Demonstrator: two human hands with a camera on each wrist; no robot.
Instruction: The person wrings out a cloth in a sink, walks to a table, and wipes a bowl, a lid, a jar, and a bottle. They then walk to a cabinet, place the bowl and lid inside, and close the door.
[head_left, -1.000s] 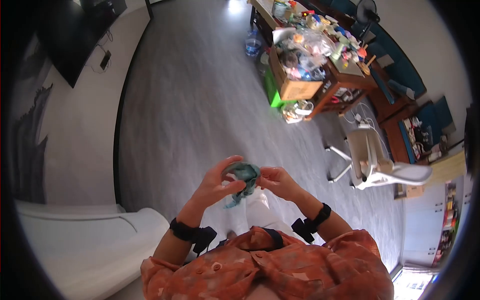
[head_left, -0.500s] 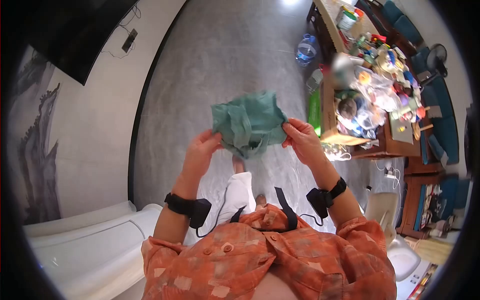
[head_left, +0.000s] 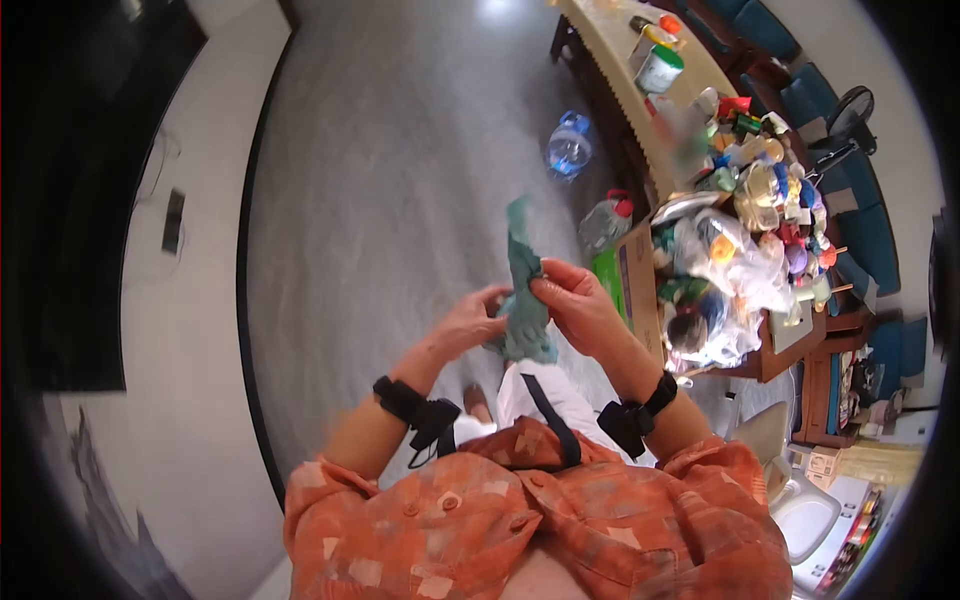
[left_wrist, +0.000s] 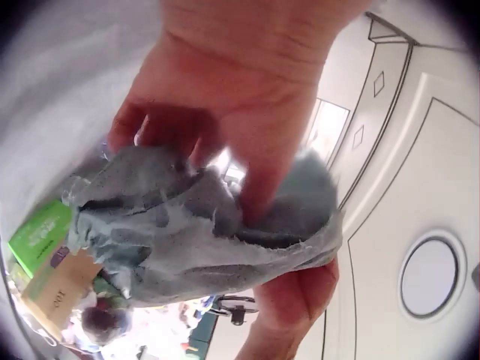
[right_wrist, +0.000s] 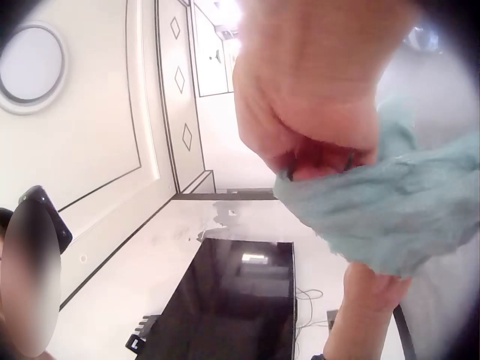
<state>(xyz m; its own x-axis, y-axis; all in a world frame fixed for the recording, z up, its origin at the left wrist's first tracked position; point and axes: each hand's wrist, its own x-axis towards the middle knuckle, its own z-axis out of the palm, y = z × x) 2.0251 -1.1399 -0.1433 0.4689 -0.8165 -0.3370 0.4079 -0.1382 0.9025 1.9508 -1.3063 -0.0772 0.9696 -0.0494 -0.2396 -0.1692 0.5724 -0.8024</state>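
Green cloth [head_left: 523, 275] pinched from both sides
Left hand [head_left: 466, 322] and right hand [head_left: 577, 308] each grip it between them; seems soft, light, floppy, best taken by an edge.

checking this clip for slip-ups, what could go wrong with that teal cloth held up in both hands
1. The crumpled teal fabric cloth hangs in mid-air over the grey floor. The right hand seems to pinch only a small part of it, so it might slip and drop.
2. A loose end sticks up above the left hand and could flop or snag near the crowded brown cardboard box close by.
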